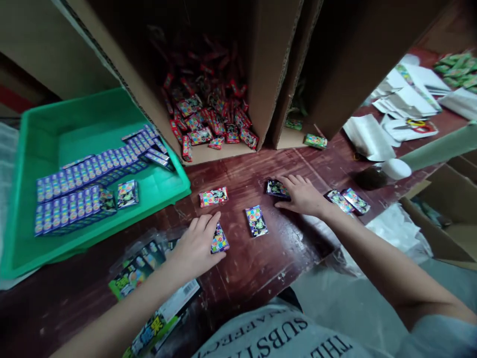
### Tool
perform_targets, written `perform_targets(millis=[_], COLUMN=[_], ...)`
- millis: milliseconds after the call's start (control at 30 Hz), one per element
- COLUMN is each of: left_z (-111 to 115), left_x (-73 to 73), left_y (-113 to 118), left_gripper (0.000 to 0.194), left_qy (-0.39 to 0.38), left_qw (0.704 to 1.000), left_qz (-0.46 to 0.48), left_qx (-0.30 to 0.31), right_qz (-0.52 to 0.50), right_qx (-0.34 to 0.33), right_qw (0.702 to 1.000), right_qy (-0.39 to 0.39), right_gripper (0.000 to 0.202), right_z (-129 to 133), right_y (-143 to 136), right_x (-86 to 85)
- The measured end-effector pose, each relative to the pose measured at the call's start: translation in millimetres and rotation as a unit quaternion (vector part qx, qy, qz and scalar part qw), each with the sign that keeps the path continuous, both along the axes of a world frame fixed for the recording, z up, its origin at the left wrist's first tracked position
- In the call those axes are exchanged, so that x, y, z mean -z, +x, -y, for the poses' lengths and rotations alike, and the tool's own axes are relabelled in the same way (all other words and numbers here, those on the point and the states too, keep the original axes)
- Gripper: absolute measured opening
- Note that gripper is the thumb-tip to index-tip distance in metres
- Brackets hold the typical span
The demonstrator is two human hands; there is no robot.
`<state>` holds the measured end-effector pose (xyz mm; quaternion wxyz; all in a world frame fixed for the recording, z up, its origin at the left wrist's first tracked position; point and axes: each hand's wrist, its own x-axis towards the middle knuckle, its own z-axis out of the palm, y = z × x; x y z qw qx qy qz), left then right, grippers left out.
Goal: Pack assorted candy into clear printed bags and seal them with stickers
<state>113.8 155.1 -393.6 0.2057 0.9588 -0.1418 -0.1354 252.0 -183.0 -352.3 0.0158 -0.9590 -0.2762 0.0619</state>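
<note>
On the dark red table, my left hand (196,243) lies over one end of a small purple candy packet (220,239), fingers and thumb closed around it. My right hand (301,195) grips the right end of a dark candy packet (275,188), thumb on the near side. Between the hands lies another purple candy packet (257,221), touched by neither. A red candy packet (213,197) rests just beyond my left hand. Two more packets (348,200) are beside my right forearm. Flat printed bags (139,268) lie partly under my left arm.
At the left, a green tray (179,186) holds rows of purple packets (89,171). A cardboard box (270,74) on its side holds many red packets (208,117). Near a second box is a green packet (315,141). Scissors (419,127), white paper bags and a white-topped container (397,169) are at right.
</note>
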Motion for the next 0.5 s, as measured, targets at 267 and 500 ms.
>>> perform_targets(millis=[267, 500], left_z=[18, 26], left_x=[-12.8, 4.8], left_y=[-28, -12], left_gripper=[0.086, 0.103], left_qy=[0.007, -0.046], left_qw=[1.0, 0.999], left_qz=[-0.003, 0.023], left_qx=[-0.02, -0.02], right_qz=[0.029, 0.101], right_qx=[0.014, -0.026], right_qw=[0.994, 0.994], right_qy=[-0.105, -0.02], right_gripper=[0.066, 0.104], right_z=[-38, 9], right_y=[-38, -36], right_x=[18.8, 6.0])
